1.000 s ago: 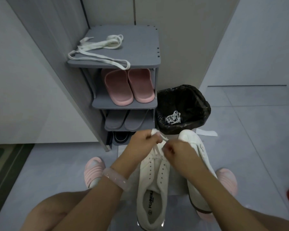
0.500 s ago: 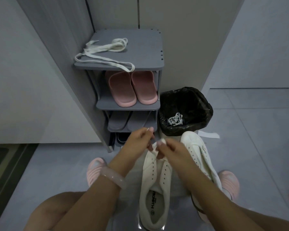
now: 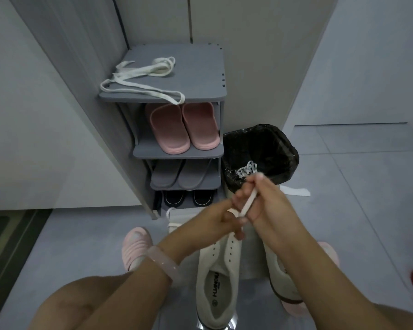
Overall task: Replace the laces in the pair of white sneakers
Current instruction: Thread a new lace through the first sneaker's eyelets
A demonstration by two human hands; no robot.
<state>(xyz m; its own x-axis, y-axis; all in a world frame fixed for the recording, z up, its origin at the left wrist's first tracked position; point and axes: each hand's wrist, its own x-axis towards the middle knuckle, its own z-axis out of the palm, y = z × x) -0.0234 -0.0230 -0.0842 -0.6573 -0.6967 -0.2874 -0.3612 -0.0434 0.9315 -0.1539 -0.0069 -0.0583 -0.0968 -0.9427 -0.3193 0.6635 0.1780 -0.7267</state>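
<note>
Our right hand [image 3: 267,201] pinches the lace [image 3: 248,202] in its fingers [image 3: 256,184] and draws it up from the near sneaker [image 3: 221,270]; the left hand [image 3: 221,219] curls round the lace at the toe eyelets. Pull straight and steadily, steadying the shoe, so the lace clears without snagging. The second sneaker [image 3: 280,279] stands beside it; fresh laces [image 3: 142,78] wait on the shelf [image 3: 198,67], and a discarded lace [image 3: 246,169] lies in the bin [image 3: 260,144].

A white lace [image 3: 248,201] is pinched by the right hand [image 3: 264,201] and left hand [image 3: 221,219] above a white sneaker [image 3: 221,277].
</note>
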